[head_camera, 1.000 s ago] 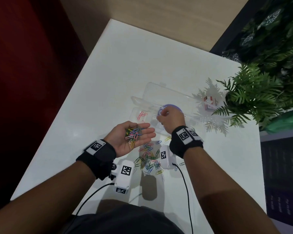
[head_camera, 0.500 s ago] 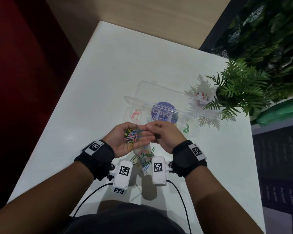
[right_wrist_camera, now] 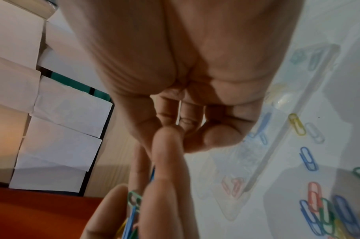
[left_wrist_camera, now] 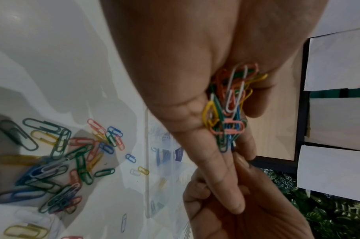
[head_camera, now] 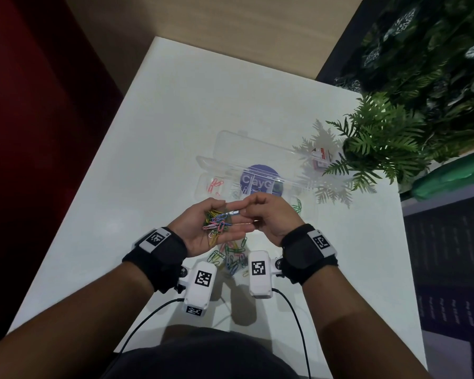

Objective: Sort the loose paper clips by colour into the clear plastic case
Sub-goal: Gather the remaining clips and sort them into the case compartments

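Observation:
My left hand [head_camera: 216,228] is held palm up over the table, and a bunch of mixed coloured paper clips [head_camera: 216,221] lies in its cupped palm [left_wrist_camera: 228,110]. My right hand [head_camera: 260,212] has its fingers curled and meets the left fingertips, where it pinches a blue paper clip [head_camera: 234,212]. Beyond the hands lies the clear plastic case [head_camera: 203,187], lid open, with a purple round label [head_camera: 257,179]. Pink clips [head_camera: 215,184] sit in its left compartment and green clips [head_camera: 297,206] in its right end. A loose pile of clips [head_camera: 230,258] lies under the hands [left_wrist_camera: 58,161] [right_wrist_camera: 326,216].
A fern plant [head_camera: 381,143] stands at the right of the white table [head_camera: 162,119], with a small red and white box [head_camera: 322,157] beside it. The table's left edge drops to a dark red floor. A green object [head_camera: 454,176] lies past the right edge.
My right hand has come back from the case to the left palm and now pinches a clip at the left fingertips. The left hand has stayed palm up with its clips.

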{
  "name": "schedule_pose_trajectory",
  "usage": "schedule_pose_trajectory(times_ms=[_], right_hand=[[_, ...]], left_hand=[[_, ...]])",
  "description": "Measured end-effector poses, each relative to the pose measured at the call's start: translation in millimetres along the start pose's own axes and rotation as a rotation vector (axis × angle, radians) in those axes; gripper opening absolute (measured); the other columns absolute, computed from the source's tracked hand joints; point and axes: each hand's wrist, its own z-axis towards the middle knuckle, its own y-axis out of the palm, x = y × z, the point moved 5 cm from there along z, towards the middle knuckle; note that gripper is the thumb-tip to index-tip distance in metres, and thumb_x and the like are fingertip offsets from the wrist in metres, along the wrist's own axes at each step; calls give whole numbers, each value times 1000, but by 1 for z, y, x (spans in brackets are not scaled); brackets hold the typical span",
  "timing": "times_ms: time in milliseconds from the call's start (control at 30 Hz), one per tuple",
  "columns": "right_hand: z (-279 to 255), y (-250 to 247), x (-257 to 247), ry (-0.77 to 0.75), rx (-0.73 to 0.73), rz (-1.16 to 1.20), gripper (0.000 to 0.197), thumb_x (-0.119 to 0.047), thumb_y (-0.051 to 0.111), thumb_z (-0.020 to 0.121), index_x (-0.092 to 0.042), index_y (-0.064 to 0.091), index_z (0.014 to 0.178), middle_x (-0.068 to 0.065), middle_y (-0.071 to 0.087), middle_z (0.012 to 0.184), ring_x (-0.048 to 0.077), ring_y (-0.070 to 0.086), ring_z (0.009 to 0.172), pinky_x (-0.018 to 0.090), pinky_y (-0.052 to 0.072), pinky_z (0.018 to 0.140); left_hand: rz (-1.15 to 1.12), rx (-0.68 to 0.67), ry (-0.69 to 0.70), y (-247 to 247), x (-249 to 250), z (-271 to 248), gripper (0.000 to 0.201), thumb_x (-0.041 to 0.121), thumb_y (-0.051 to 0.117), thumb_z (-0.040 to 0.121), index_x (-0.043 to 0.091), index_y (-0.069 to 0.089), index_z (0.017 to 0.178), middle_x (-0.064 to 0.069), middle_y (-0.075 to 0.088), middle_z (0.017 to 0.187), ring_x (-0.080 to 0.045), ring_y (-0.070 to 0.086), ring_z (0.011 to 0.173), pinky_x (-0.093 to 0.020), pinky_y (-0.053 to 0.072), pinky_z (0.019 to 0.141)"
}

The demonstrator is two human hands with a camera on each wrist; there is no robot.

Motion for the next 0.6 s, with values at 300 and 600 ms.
schedule_pose_trajectory(times_ms=[300,600], right_hand=[[29,-57,-17,-48,530,-498,24,-4,67,76,-21,59,61,-1,61,64,20,56,64,36,51,68],[12,-19,-45,-221,449,-774,6,-11,63,83,-11,69,86,-2,65,81,11,58,73,21,41,70]], left_hand=[[-186,-26,12,0,6,0,47,23,45,81,-4,58,117,-29,62,119,-44,66,99,-51,48,89],[-219,-49,2,0,8,3,48,21,43,82,-5,57,119,-28,61,122,-44,65,101,-51,48,89]])
